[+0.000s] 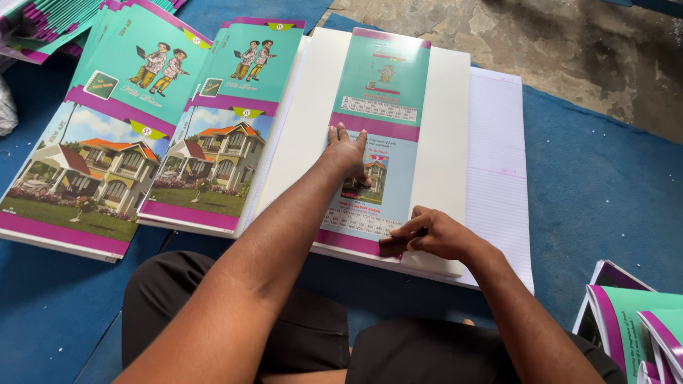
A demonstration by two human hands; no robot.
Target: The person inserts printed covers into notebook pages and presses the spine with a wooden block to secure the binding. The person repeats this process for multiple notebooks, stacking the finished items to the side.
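Observation:
A long printed cover strip (380,92), teal at the far end and pale blue with a house picture nearer me, lies down the middle of a white board (445,121). My left hand (346,151) presses flat on the strip's middle, fingers spread toward its purple band. At the near end, my right hand (427,235) pinches the strip's purple edge with bent fingers. The board rests on a stack of ruled paper sheets (498,171).
Two piles of glossy printed covers (107,163) (228,149) with houses and cartoon children lie to the left on the blue mat (605,185). More folded covers (633,320) sit at lower right, another heap (43,28) at top left. Bare concrete floor (555,43) lies beyond.

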